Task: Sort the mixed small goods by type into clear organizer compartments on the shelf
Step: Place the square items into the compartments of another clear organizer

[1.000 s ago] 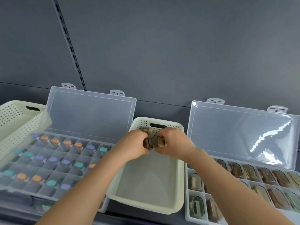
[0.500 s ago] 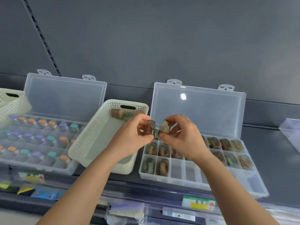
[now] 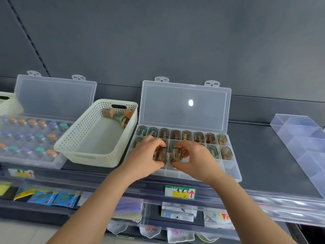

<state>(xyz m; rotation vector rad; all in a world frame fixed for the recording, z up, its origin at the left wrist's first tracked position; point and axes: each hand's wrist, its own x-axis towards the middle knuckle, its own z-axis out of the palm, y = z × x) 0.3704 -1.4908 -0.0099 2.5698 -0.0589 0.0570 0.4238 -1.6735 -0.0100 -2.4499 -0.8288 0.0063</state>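
Note:
My left hand [image 3: 143, 158] grips a small smoky-clear oval case [image 3: 161, 154]. My right hand [image 3: 195, 160] grips a second such case [image 3: 176, 155]. Both cases hover just over the middle and front rows of the clear compartment organizer [image 3: 232, 170], whose lid stands open against the back wall. Its back row and part of the middle row hold similar cases [image 3: 198, 136]. The cream perforated basket [image 3: 98, 138] to the left holds a few more items [image 3: 119, 116] in its far corner.
A second open organizer [image 3: 29, 159] with orange, teal and purple capped pieces lies at the left, a cream basket corner [image 3: 8, 103] behind it. A clear divider tray [image 3: 302, 138] sits at the right. A price label [image 3: 180, 191] marks the shelf edge; packets hang below.
Both hands carried the two cases from above the basket rightward and down onto the right organizer. The view has shifted to the right and pulled back.

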